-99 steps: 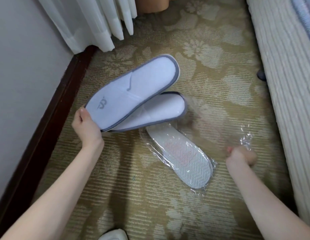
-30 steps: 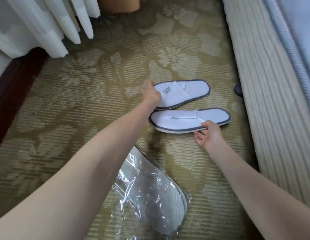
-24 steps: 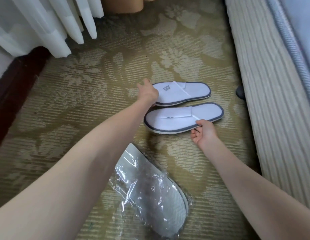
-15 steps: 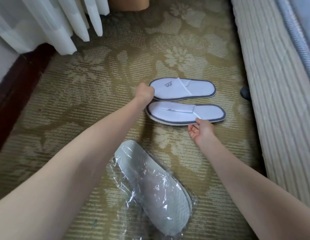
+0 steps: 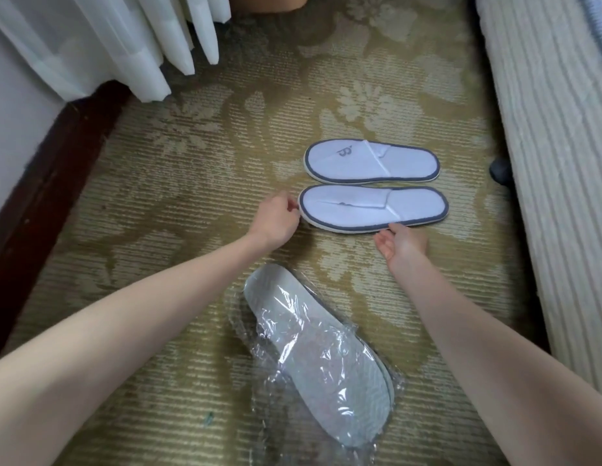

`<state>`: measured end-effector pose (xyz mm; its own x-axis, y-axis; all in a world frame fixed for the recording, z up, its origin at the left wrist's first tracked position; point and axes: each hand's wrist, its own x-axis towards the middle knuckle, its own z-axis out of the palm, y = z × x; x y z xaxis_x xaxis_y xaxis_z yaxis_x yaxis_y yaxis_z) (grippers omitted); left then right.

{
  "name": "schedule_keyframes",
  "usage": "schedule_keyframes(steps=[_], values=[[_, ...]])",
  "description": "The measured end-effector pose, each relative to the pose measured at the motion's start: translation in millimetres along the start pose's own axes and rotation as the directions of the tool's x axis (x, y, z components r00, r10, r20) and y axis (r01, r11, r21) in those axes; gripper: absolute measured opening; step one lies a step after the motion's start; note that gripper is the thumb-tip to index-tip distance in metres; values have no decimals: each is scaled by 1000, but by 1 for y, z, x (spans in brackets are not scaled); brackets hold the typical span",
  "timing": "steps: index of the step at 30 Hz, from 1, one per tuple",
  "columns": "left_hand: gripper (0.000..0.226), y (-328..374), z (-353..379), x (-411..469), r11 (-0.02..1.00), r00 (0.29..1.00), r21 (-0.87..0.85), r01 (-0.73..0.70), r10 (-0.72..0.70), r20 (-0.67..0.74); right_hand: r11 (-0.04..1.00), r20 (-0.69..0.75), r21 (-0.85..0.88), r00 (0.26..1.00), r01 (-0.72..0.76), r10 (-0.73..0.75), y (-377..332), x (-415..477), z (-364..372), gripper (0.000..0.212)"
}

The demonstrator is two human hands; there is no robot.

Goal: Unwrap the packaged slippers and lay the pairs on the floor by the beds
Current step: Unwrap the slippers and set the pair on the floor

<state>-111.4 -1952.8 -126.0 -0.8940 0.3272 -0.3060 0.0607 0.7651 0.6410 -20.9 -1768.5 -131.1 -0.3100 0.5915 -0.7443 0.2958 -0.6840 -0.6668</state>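
Note:
Two white slippers with grey edging lie flat and parallel on the carpet beside the bed: the far slipper (image 5: 371, 161) and the near slipper (image 5: 373, 208). My left hand (image 5: 276, 220) rests at the near slipper's left end, fingers loosely curled and touching its rim. Palm up with fingers apart, my right hand (image 5: 402, 245) sits just below the near slipper's front edge, fingertips at the rim. A wrapped pair of slippers (image 5: 318, 359) in clear plastic lies sole up on the carpet between my forearms.
The bed (image 5: 555, 156) with its ribbed cover runs along the right. A dark bed foot (image 5: 500, 168) shows under its edge. White curtains (image 5: 131, 45) hang at the top left above a dark skirting board (image 5: 47, 190). Patterned carpet (image 5: 198, 169) covers the floor.
Both slippers went from my hands down to the carpet and were nudged into a straight parallel pair. My left hand shifted from the far slipper to the near slipper's end; my right hand has let go.

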Motion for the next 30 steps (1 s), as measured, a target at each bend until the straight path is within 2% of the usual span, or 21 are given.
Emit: schedule_keyframes(steps=[4,10,14,16,18,20,22,24,26,28,30], values=[[26,-5,5,-20,999,999,1,-39,39,28,999,60,-47,998,0,3,4,0,-4,28],[27,-14,0,-45,995,993,2,-96,96,65,995,109,-90,994,34,-24,2,-6,-20,16],[30,-21,-6,-66,996,994,-37,-86,89,64,944,154,-293,982,151,-110,4,-28,-30,10],[32,-28,-9,-82,996,997,-73,-58,61,43,871,247,-418,955,259,-166,12,-49,-36,9],[33,-36,-8,-105,992,999,-125,-23,26,20,738,400,-539,894,407,-201,23,-74,-43,10],[36,-45,-3,-133,990,1000,-143,-5,7,13,588,562,-605,811,537,-161,36,-97,-51,15],[42,-53,5,-161,991,1000,-130,-28,28,-2,484,665,-624,742,613,-84,51,-116,-60,32],[53,-59,13,-186,992,997,-97,-76,76,6,423,714,-624,699,657,-34,67,-129,-70,47],[71,-63,22,-203,993,992,-13,-115,116,54,364,721,-637,692,679,-29,83,-137,-80,57],[80,-66,31,-215,992,992,53,-112,109,67,315,696,-665,715,677,-67,96,-143,-88,57],[74,-69,38,-224,995,996,37,-91,90,21,295,672,-681,732,670,-110,105,-146,-96,49]])
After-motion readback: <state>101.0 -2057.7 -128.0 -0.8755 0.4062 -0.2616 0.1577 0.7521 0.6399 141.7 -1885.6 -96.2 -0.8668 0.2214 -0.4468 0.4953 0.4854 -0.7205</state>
